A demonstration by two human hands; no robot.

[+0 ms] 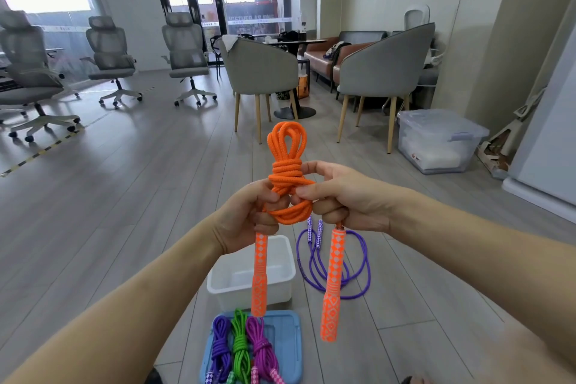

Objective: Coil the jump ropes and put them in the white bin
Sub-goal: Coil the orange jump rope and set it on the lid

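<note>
Left hand: the left hand (249,215) is curled round the orange rope (288,178) just below its wrapped middle, above one dangling handle (259,274).
Right hand: the right hand (346,196) pinches the wraps from the other side with thumb and forefinger; the other handle (332,284) hangs below it.
Where the rope is: held up in the air between both hands, above the floor (124,212) and over the near side of the white bin (282,271), which sits on the floor and looks empty.
Other ropes: a loose purple rope (361,262) lies on the floor just right of the bin; three coiled ropes, purple (220,343), green (240,340) and pink (260,343), lie on a blue lid (288,349) at the near side of the bin.
Risk, unwinding: the wraps look held only by the fingers; letting go before the end is tucked would probably let the coil spring loose.
Risk, handles: the two long handles swing free and could catch the bin rim or hang outside on the way in.
Risk, tangling: lowered too far right, a handle might snag the loose purple rope.
Hidden: the fingers cover how the rope's end is secured, so I cannot tell if it is knotted.
Cut off: the handles of the three coiled ropes run out at the bottom edge.
</note>
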